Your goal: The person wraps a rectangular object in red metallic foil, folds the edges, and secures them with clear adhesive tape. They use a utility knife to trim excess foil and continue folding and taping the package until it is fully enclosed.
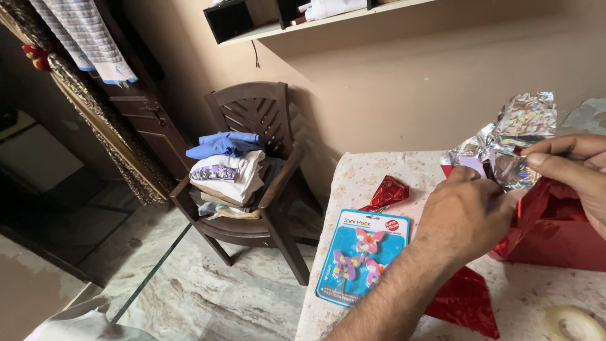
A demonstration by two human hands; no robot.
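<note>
Looking down from the head camera, I see my left hand [464,211] reaching in over the desk [379,167], fingers curled and pinched on the lower edge of a crumpled sheet of silver foil wrap [521,132]. My right hand [571,167] comes in from the right edge of the view, thumb and forefinger closed on the same silver sheet just beside the left one, so both hands hold it between them. The foil stands up above the far right part of the desk, its top flaring toward the wall.

Directly under and behind the hands sits a red wrapped parcel [555,233], its shiny red paper bunched up where it meets my right hand. A loose scrap of red foil [388,191] lies on the desk to the left of my left hand, and a bigger red triangular piece [467,303] lies under my forearm near the front edge. Between those 2 scraps rests a blue blister card of butterfly-shaped hooks [363,256], flat and close to the desk's left edge. A roll of clear tape [574,323] lies at the lower right corner.

Off the desk, a dark wooden chair [259,113] stands against the wall with a stack of folded clothes [227,170] on its seat.
</note>
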